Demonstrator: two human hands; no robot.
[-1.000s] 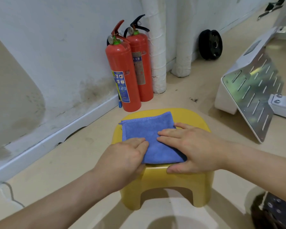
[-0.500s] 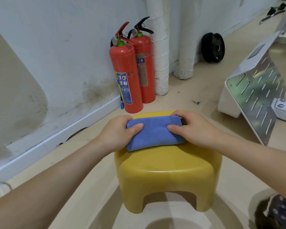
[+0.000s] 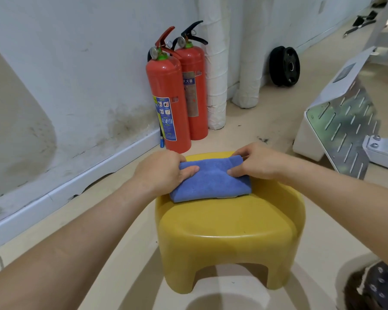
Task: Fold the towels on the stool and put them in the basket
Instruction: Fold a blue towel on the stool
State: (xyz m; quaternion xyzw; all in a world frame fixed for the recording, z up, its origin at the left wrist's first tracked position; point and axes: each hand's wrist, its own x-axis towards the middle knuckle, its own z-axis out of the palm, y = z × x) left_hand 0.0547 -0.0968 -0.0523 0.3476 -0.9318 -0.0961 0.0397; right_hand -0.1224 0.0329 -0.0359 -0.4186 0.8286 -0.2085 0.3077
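stained wall well to the left of the left hand. left hand clamped on the left end of the towel, thumb on top, fingers out of sight behind it. just beyond that hand, two red extinguishers, upright and side by side against the wall. between the hands, blue towel folded to a thick strip, flat on the far part of the yellow stool. right hand pinching the towel's right end, thumb on top, fingers curled over the far edge. beyond the right hand, white wrapped pipes and a black weight plate against the wall. further right, tilted slotted metal panel.
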